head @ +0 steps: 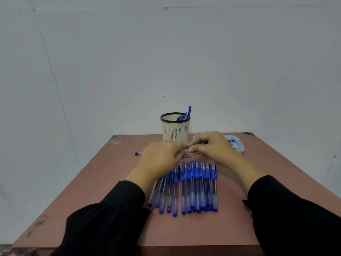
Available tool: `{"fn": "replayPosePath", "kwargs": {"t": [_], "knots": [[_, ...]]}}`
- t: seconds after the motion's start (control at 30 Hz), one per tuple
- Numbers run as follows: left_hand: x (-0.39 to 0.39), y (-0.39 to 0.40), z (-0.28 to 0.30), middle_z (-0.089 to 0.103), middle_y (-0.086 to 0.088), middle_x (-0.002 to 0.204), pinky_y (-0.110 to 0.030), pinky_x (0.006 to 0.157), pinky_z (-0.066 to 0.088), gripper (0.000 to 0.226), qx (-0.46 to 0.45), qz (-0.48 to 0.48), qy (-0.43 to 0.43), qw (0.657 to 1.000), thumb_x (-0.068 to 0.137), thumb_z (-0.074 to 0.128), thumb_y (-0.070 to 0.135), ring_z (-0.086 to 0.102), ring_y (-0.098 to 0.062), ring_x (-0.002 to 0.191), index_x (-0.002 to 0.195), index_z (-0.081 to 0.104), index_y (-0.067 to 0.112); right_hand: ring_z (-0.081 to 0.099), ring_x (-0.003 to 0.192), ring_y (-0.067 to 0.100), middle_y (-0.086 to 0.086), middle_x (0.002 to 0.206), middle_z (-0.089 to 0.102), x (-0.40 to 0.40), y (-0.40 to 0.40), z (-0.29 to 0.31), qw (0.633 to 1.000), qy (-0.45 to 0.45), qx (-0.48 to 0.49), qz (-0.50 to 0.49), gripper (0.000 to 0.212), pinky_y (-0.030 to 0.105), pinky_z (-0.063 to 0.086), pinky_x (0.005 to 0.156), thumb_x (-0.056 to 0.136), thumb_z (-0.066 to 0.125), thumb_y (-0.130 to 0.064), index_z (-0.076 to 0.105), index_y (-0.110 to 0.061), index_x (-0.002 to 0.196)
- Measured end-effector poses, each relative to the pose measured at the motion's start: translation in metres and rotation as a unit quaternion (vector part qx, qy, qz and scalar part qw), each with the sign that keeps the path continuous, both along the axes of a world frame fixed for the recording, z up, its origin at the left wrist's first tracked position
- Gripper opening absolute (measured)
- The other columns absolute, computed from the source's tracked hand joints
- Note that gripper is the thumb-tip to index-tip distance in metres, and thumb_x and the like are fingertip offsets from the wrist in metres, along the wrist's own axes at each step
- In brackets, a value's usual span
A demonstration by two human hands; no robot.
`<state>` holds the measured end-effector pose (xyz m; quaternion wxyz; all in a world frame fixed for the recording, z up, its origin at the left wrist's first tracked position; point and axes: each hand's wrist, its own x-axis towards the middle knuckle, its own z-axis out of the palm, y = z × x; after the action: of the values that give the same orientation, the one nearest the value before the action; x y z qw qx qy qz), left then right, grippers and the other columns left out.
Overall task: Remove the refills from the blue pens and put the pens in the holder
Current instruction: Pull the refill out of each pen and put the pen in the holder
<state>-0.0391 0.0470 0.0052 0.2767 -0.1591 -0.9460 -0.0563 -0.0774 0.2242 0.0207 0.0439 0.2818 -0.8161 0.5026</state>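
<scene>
Held pen (138,153) mostly hidden by hands (tray (241,145) contents unclear).

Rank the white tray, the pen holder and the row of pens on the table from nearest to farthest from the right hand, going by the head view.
Measured from the right hand:
1. White tray: directly behind the hand, partly hidden by it.
2. Pen holder behind-left and the row of pens in front: too close to call.

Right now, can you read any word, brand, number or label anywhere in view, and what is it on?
None can be read.
Row of blue pens: pale bands near the grips may carry print, too small and blurred to read.
Holder: no text visible.
Tray: contents blurred, nothing legible.
</scene>
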Motion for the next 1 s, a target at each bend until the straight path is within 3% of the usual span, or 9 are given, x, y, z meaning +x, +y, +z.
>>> {"fn": "replayPosePath", "kwargs": {"t": [0.2, 0.33, 0.53, 0.7, 0.87, 1.0], "knots": [[-0.002, -0.008, 0.001, 0.068, 0.009, 0.088, -0.026, 0.059, 0.044, 0.032, 0.013, -0.003, -0.013, 1.000, 0.095, 0.036, 0.054, 0.062, -0.010, 0.079, 0.112, 0.060, 0.041, 0.061, 0.064, -0.005, -0.002, 0.077, 0.070, -0.003, 0.002, 0.001, 1.000, -0.004, 0.005, -0.003, 0.010, 0.011, 0.046, 0.059, 0.079, 0.075, -0.008, 0.074, -0.018, 0.077], [-0.001, -0.006, 0.004, 0.068, 0.005, 0.096, -0.030, 0.066, 0.046, 0.040, 0.040, 0.022, -0.037, 0.998, 0.097, 0.030, 0.051, 0.060, -0.011, 0.083, 0.115, 0.059, 0.030, 0.063, 0.081, 0.009, 0.000, 0.086, 0.071, -0.008, 0.009, 0.000, 0.999, -0.003, 0.034, -0.043, 0.008, 0.023, 0.050, 0.075, 0.082, 0.073, -0.015, 0.072, -0.023, 0.078], [-0.001, -0.018, 0.005, 0.067, 0.003, 0.108, -0.028, 0.071, 0.042, 0.039, 0.096, 0.083, -0.026, 0.992, 0.101, 0.027, 0.039, 0.060, -0.017, 0.095, 0.120, 0.057, 0.023, 0.055, 0.072, -0.003, -0.019, 0.074, 0.063, -0.017, 0.026, -0.003, 0.952, 0.044, 0.248, -0.176, 0.006, 0.015, 0.035, 0.057, 0.082, 0.069, -0.027, 0.071, -0.030, 0.078], [0.000, -0.017, 0.005, 0.067, 0.004, 0.107, -0.028, 0.069, 0.044, 0.034, 0.109, 0.083, -0.019, 0.990, 0.101, 0.032, 0.036, 0.060, -0.015, 0.092, 0.120, 0.057, 0.023, 0.060, 0.082, 0.008, -0.013, 0.083, 0.066, -0.021, 0.019, -0.013, 0.924, 0.067, 0.326, -0.189, 0.003, 0.024, 0.044, 0.065, 0.079, 0.069, -0.026, 0.071, -0.028, 0.079], [-0.004, -0.017, 0.002, 0.065, 0.001, 0.103, -0.023, 0.059, 0.037, 0.026, 0.129, 0.078, -0.030, 0.988, 0.099, 0.037, 0.029, 0.054, -0.012, 0.080, 0.117, 0.054, 0.020, 0.060, 0.086, 0.011, -0.011, 0.089, 0.067, -0.027, 0.019, -0.016, 0.916, 0.074, 0.341, -0.199, 0.004, 0.029, 0.049, 0.073, 0.081, 0.067, -0.026, 0.071, -0.028, 0.081], [-0.006, -0.018, 0.002, 0.061, -0.001, 0.118, -0.028, 0.079, 0.045, 0.031, 0.140, 0.049, -0.039, 0.988, 0.097, 0.039, 0.019, 0.052, -0.015, 0.103, 0.123, 0.056, 0.017, 0.059, 0.085, 0.010, -0.013, 0.088, 0.066, -0.027, 0.019, -0.014, 0.907, 0.087, 0.359, -0.204, 0.009, 0.025, 0.044, 0.067, 0.083, 0.063, -0.026, 0.071, -0.030, 0.083]]}}
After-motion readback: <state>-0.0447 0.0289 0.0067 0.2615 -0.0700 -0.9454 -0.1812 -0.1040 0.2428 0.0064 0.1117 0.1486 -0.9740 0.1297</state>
